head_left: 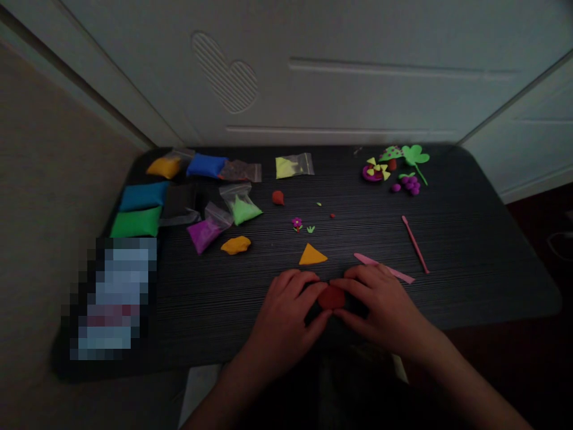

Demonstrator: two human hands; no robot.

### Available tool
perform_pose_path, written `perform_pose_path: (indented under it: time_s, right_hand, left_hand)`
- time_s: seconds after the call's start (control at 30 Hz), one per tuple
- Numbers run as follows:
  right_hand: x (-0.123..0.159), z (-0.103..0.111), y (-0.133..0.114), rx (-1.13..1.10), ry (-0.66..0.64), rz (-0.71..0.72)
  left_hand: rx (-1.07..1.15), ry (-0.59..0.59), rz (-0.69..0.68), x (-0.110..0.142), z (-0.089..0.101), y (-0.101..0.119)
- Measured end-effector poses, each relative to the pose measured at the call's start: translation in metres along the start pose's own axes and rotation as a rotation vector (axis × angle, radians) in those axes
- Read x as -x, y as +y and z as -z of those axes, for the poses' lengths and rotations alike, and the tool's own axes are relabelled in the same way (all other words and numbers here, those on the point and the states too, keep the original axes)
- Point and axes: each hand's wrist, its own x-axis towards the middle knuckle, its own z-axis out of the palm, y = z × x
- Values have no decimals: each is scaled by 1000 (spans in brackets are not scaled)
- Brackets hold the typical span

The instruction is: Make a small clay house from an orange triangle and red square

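Note:
A flattened red piece of modelling clay (332, 297) is pinched from both sides near the table's front edge. My left hand (289, 304) grips its left side between thumb and fingers. On the opposite side, the thumb and fingers of my right hand (378, 301) press against it. Just beyond lies a flat orange clay triangle (312, 255). A pink modelling knife (385, 268) lies partly behind my right hand. Farther back are a tiny purple clay flower (296, 223), a small green clay sprig (310, 229) and a red clay lump (278, 197).
Bags of coloured clay, including a purple one (203, 235) and a blue one (206, 165), cover the table's left. An orange clay lump (236, 245) sits nearby. At back right are clay grapes (410, 184) and a green clover (415, 155). A thin pink tool (415, 245) lies right.

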Motion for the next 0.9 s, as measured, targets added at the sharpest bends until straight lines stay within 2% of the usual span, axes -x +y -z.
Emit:
perform_pose_path:
  time_s: [0.9]
  right_hand:
    - [0,1,2,-12,-51,12]
  left_hand:
    - [-26,-6,-17,0,2,2]
